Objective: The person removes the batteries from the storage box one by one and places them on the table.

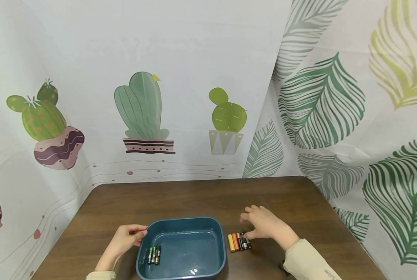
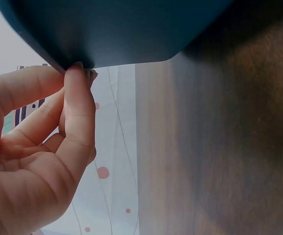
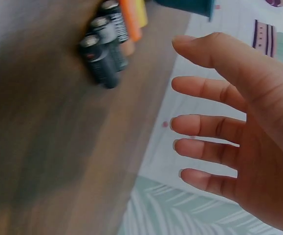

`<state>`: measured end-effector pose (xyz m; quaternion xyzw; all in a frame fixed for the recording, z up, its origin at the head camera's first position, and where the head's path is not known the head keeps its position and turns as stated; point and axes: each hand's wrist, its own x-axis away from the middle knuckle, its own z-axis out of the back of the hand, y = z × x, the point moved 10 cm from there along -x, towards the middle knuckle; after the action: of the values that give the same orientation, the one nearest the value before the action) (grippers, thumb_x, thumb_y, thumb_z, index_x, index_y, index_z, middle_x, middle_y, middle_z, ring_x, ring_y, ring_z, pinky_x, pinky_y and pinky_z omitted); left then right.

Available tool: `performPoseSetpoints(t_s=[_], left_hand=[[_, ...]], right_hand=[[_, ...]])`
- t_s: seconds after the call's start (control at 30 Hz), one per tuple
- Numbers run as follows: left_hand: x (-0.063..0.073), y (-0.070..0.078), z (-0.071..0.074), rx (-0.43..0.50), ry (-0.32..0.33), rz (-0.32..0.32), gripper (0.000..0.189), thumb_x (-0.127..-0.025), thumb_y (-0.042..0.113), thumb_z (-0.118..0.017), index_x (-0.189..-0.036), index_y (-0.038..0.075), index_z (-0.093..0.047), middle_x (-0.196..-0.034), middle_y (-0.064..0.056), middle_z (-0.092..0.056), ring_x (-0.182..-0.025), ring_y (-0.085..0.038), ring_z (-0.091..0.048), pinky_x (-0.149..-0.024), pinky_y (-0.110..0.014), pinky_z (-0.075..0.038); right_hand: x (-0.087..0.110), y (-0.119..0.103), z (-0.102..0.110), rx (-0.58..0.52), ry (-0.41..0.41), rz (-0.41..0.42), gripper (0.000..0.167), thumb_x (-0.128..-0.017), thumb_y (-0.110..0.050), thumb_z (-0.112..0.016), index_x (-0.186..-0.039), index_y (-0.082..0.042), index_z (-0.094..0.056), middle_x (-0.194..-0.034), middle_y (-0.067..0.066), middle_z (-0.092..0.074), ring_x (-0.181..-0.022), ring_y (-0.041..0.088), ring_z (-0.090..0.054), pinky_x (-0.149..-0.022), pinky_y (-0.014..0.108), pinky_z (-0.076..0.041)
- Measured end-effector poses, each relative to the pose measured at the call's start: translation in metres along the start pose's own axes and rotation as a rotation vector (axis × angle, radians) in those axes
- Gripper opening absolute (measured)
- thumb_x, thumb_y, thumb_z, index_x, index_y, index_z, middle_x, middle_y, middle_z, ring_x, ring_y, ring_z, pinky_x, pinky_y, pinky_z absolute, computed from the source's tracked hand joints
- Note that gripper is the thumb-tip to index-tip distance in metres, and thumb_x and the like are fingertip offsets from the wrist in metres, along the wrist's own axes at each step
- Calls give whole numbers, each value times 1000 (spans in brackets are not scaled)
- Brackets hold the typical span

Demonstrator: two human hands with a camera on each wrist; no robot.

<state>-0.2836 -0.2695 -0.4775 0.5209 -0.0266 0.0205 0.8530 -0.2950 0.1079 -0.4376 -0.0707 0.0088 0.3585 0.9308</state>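
Note:
A dark blue rectangular tub sits at the front of the table. My left hand pinches its left rim near the far corner; in the left wrist view, thumb and fingers meet at the edge of the tub. Inside, by the left wall, a small group of batteries lies side by side. To the right of the tub is a row of several batteries, yellow, orange and black. My right hand hovers beside the row's right end, fingers spread; the right wrist view shows nothing held, with black batteries nearby.
The brown wooden table has rounded far corners. Behind it hangs a white cloth printed with cacti, and a leaf-patterned cloth hangs at the right.

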Motion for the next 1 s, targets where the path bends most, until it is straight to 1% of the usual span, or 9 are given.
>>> performPoseSetpoints(t_s=[0.17,0.37,0.57,0.77,0.87,1.0], left_hand=[[0,1,1,-5,9,1,22,-87,-2,-65,-103,-16,-66,-84,-15,-69,-65,-20,-62,-59,-32,-57],[-1,2,0,-3,3,1,23,-87,0,-66,-104,-16,-65,-82,-14,-68,-65,-21,-62,-59,-33,-57],[0,1,0,-3,-4,3,23,-88,-1,-65,-104,-17,-64,-84,-15,-68,-67,-20,-62,-59,-32,-57],[0,1,0,-8,-3,2,23,-88,0,-65,-104,-16,-65,-83,-14,-68,-67,-20,-62,-60,-35,-57],[0,0,0,-9,-4,-1,23,-87,0,-65,-104,-16,-65,-83,-14,-68,-66,-21,-62,-60,-35,-57],[0,1,0,-11,-11,-5,23,-88,0,-65,-105,-16,-65,-84,-14,-68,-67,-21,-62,-60,-35,-57]], right_hand=[[-11,-14,17,35,54,43,28,-77,-35,-78,-99,-20,-67,-94,-3,-58,-88,18,-54,-73,38,-46],[-25,-34,33,27,106,74,27,-79,-35,-76,-101,-21,-67,-94,-6,-57,-89,16,-54,-75,37,-47],[-43,-51,43,21,126,90,30,-81,-37,-75,-105,-22,-67,-95,-7,-57,-91,15,-53,-76,35,-46],[-59,-69,52,26,149,120,31,-82,-38,-73,-108,-23,-66,-97,-7,-58,-94,16,-54,-78,35,-46],[-67,-79,55,24,145,128,32,-83,-38,-72,-110,-23,-66,-99,-6,-59,-97,17,-55,-80,34,-47],[-77,-91,55,13,118,129,33,-85,-39,-71,-114,-24,-65,-102,-6,-59,-100,16,-55,-83,34,-47]])
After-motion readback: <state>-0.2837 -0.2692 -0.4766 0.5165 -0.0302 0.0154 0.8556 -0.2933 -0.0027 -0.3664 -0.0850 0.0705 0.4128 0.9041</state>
